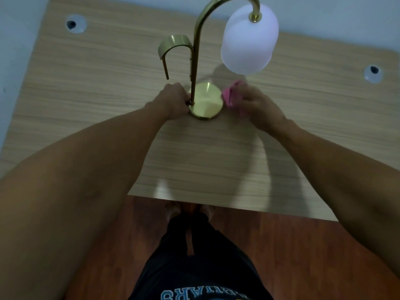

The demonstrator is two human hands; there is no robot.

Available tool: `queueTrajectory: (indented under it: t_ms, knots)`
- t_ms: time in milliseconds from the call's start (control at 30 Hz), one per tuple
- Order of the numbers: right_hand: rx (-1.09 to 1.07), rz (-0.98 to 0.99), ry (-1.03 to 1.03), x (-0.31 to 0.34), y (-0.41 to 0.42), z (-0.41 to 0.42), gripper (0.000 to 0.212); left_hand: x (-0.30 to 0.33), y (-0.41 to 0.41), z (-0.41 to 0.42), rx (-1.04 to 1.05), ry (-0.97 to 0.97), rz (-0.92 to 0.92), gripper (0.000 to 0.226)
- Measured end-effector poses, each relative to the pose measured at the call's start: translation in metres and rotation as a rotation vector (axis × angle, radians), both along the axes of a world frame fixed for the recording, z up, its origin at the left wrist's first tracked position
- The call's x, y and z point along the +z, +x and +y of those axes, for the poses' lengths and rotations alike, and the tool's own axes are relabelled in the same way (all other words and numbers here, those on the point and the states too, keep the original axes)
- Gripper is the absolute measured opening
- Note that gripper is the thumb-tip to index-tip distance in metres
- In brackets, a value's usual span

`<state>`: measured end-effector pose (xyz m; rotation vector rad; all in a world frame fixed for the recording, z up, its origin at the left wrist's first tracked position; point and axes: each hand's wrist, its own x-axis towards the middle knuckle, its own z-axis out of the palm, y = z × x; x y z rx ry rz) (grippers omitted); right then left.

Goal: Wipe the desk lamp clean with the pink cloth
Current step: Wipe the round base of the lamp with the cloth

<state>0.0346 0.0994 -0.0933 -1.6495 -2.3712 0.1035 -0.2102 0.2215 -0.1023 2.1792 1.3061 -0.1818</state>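
Observation:
A brass desk lamp stands on the wooden desk (108,105). Its round base (206,100) sits in the middle, a curved stem (198,40) rises from it, and a white frosted shade (249,40) hangs at the right. A flat brass hook (173,43) branches off to the left. My left hand (174,100) grips the foot of the stem at the base's left edge. My right hand (257,105), blurred, holds the crumpled pink cloth (232,96) against the base's right edge.
Two round cable holes are cut in the desk, one at the far left (75,23) and one at the far right (372,73). A pale wall runs behind the desk. The desk's front edge (216,202) lies above my legs and the reddish wood floor.

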Motion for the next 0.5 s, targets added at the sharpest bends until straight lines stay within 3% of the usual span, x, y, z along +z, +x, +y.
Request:
queueTrajectory:
  t_ms: [33,100,200,300,500]
  knots:
    - [-0.127,0.072,0.0,0.007,-0.001,0.004,0.018,0.001,0.001,0.001,-0.005,0.0,0.006,0.027]
    - [-0.279,0.22,0.043,0.008,-0.014,0.015,0.031,0.002,-0.001,0.004,-0.011,-0.016,0.005,0.032]
    - [-0.465,0.483,-0.209,0.004,-0.047,0.024,0.035,0.003,-0.003,0.005,-0.024,-0.046,0.01,0.04]
    - [-0.618,0.734,-0.24,-0.012,-0.08,0.021,0.036,0.001,-0.004,0.004,-0.035,-0.035,0.0,0.043]
    - [-0.916,0.696,-0.18,-0.034,-0.137,0.0,0.057,0.0,-0.004,0.003,0.004,-0.033,-0.04,0.042]
